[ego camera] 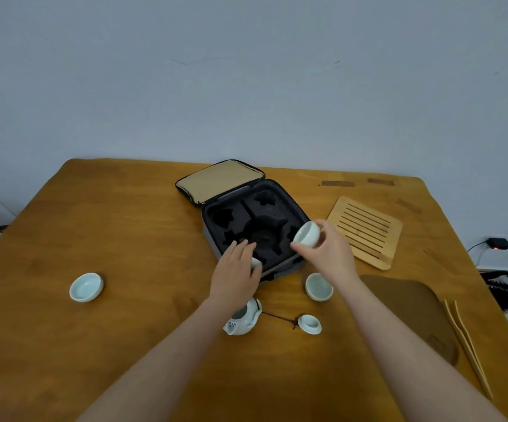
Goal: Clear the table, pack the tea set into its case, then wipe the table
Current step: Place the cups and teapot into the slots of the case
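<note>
Right hand [328,254] pinches a celadon teacup [307,234], thumb below and fingers on top, held in the air over the right edge of the open case [280,269]. The cup lies on its side, mouth turned left toward the middle of the black foam insert [246,213].

The right-side recess sits just under and left of the cup, mostly hidden by cup and fingers, so its shape is unreadable. Judged next: turn the cup to suit the recess, then lower it. The right hand is plainly the nearer one.

Left hand [236,272] lies over the near-left recess. A second cup [256,262] shows only as a sliver under the palm — gripped or merely pressed, cannot tell.

On the table [125,233], unpacked: left teacup [86,286], near teacup [318,286] by the right wrist, teapot [245,322] partly behind the left forearm, and its corded lid [309,324].
</note>
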`<state>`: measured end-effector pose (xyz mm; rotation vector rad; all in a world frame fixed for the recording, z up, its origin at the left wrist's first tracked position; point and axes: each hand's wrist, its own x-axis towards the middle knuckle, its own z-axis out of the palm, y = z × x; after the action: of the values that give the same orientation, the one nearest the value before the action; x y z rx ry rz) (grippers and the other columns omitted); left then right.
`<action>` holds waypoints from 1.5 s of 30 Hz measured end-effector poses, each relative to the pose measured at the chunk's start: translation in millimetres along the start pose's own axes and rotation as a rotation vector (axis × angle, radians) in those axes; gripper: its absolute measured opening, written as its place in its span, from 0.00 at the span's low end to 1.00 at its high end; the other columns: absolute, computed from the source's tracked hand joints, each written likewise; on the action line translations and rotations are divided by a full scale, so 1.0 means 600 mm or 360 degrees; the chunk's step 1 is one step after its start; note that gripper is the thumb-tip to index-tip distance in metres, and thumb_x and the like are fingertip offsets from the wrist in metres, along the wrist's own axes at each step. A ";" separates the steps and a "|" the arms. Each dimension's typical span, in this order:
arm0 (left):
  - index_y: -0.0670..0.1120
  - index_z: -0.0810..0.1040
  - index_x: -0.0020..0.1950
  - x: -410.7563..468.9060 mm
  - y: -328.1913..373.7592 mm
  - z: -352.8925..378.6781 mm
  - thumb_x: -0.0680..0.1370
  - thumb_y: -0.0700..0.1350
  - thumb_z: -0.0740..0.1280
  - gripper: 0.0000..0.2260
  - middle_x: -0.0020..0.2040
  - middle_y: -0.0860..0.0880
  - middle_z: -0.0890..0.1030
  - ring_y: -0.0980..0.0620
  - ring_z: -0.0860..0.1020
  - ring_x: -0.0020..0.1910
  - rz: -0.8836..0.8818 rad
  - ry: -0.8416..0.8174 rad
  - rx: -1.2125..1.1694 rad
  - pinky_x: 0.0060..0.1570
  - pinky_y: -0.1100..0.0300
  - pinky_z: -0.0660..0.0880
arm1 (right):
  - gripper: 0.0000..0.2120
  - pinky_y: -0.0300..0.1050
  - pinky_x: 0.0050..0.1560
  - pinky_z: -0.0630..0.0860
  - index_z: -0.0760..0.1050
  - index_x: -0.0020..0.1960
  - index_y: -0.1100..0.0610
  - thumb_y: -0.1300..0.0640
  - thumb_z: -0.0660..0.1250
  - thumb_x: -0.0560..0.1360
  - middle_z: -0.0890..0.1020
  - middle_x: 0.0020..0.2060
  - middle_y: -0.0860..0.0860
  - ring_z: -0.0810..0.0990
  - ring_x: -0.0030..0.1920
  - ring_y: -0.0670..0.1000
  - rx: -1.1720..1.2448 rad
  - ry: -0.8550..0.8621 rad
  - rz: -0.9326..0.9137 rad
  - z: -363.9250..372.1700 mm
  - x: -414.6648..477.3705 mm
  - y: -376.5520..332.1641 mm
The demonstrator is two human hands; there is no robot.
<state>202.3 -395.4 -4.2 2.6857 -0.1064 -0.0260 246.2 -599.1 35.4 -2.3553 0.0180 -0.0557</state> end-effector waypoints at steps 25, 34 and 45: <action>0.43 0.60 0.77 -0.002 -0.024 0.036 0.72 0.55 0.33 0.38 0.77 0.46 0.61 0.48 0.54 0.77 0.0069 -0.0108 0.0281 0.76 0.56 0.43 | 0.22 0.47 0.50 0.70 0.73 0.67 0.50 0.42 0.66 0.76 0.81 0.54 0.51 0.71 0.58 0.53 -0.1221 -0.0433 -0.0232 0.031 0.095 -0.003; 0.45 0.55 0.78 -0.004 -0.024 0.028 0.79 0.53 0.39 0.29 0.78 0.47 0.57 0.49 0.49 0.78 0.0053 -0.0202 0.0316 0.76 0.56 0.41 | 0.11 0.52 0.66 0.65 0.79 0.54 0.51 0.46 0.65 0.78 0.81 0.45 0.52 0.71 0.60 0.55 -0.1379 -0.0357 -0.0189 0.047 0.076 -0.017; 0.45 0.55 0.78 -0.005 -0.025 0.031 0.71 0.56 0.31 0.39 0.78 0.47 0.56 0.50 0.48 0.78 0.0075 -0.0169 0.0306 0.75 0.56 0.40 | 0.11 0.56 0.72 0.57 0.73 0.37 0.50 0.57 0.64 0.78 0.74 0.34 0.48 0.69 0.57 0.55 -0.1459 -0.0289 -0.0200 0.067 0.068 -0.013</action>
<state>199.7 -389.7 -27.4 2.8724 -0.2151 -0.1509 288.5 -566.5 13.6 -3.2653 -0.2411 0.1359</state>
